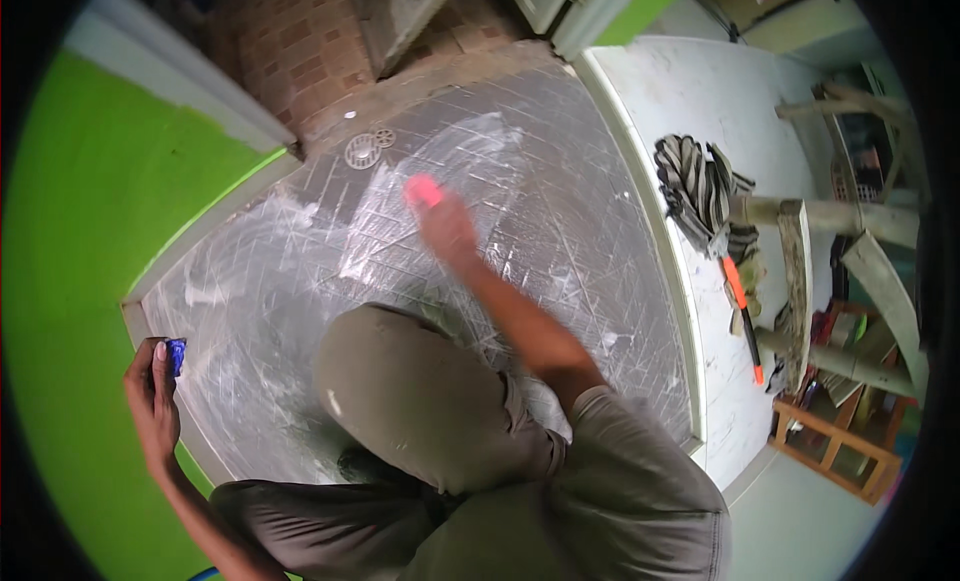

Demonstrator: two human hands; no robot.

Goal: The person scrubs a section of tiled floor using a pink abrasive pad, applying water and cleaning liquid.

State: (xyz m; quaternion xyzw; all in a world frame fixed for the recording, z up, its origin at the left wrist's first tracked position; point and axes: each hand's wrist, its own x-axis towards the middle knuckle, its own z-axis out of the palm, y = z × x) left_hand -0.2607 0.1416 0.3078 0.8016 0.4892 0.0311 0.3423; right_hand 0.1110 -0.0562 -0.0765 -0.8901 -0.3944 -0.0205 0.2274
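Out over the wet grey tiled floor, my right hand is closed around a pink scrubber. Motion blurs the scrubber, so its exact kind and underside do not show. It sits on a patch of white suds streaked across the tiles. Near the green wall, my left hand pinches a small, shiny, crumpled blue packet. My bent knees, in dark brown trousers, hide the floor close to me.
Two round drain covers, a larger one and a smaller one, lie near the doorway. A white raised ledge on the right holds a striped cloth and an orange-and-black handled tool. Wooden furniture stands beyond.
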